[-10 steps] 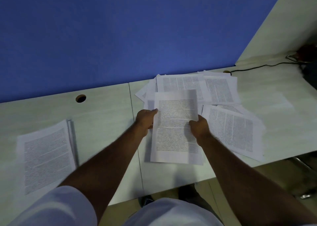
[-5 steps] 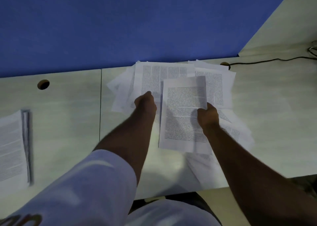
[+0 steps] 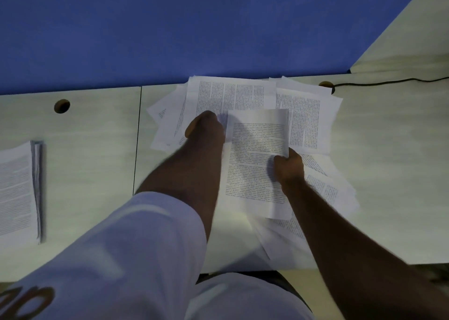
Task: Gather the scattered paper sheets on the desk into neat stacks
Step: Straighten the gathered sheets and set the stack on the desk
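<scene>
Right hand [image 3: 289,167] pinching the right edge of a white printed paper sheet [image 3: 257,161], long axis toward the worktop's [image 3: 92,134] back edge. Left hand [image 3: 205,131], nearer, reaching onto scattered white printed sheets [image 3: 230,96] there; left grip state hidden. Finished stack [image 3: 17,190] at left edge.

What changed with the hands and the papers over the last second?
The left hand let go of the held sheet and reached forward onto the scattered sheets by the blue wall. The right hand kept its grip on the sheet's right edge. The stack at left stayed put.
</scene>
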